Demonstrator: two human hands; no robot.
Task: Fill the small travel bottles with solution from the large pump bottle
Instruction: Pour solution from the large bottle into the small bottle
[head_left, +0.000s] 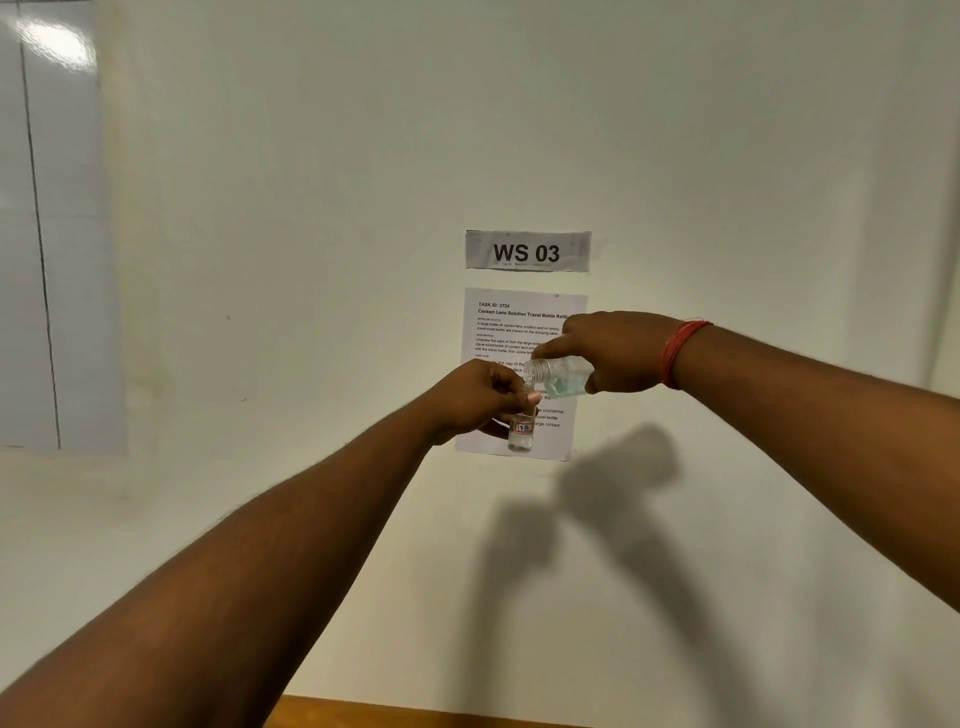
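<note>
My left hand (475, 397) grips a small clear travel bottle (521, 434) upright by its neck; a label reading "17B" shows on it. My right hand (615, 353) holds a larger clear bottle (558, 376) tipped on its side, with pale blue-green liquid inside. Its open threaded mouth sits just above the small bottle's opening. Both hands are raised in front of the wall. No cap or pump is visible on either bottle.
A printed task sheet (519, 322) and a "WS 03" sign (527, 252) are taped to the white wall behind the hands. A strip of wooden tabletop (415, 714) shows at the bottom edge. A glossy panel (47, 234) is at the left.
</note>
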